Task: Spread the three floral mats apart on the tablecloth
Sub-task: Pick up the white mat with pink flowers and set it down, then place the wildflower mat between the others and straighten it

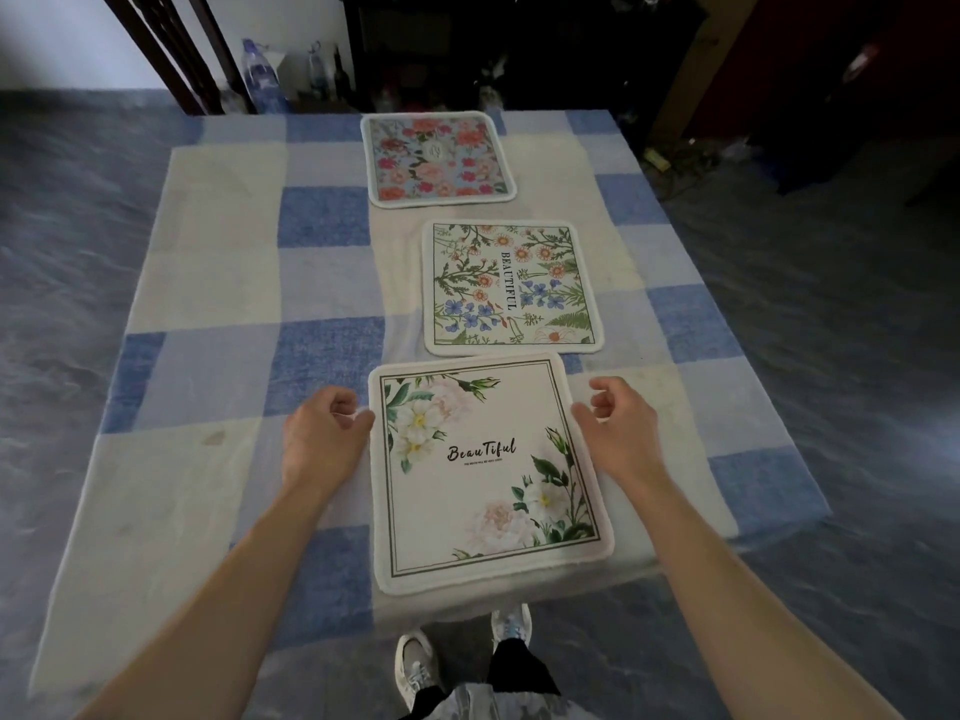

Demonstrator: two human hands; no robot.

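Three floral mats lie in a row on the blue and white checked tablecloth (218, 283). The white-flower mat (483, 475) is nearest, its far edge almost meeting the daisy and blue-flower mat (511, 288) in the middle. The pink and red flower mat (439, 158) lies apart at the far edge. My left hand (324, 433) sits at the near mat's left edge, fingers loosely curled, thumb touching the rim. My right hand (618, 433) sits at its right edge, fingers loosely curled, holding nothing.
The tablecloth hangs over the table's front edge above my shoes (415, 667). A dark wooden chair (171, 49) and plastic bottles (260, 70) stand behind the far left corner. Dark furniture (519, 44) fills the back, and cables (675, 163) lie on the floor at right.
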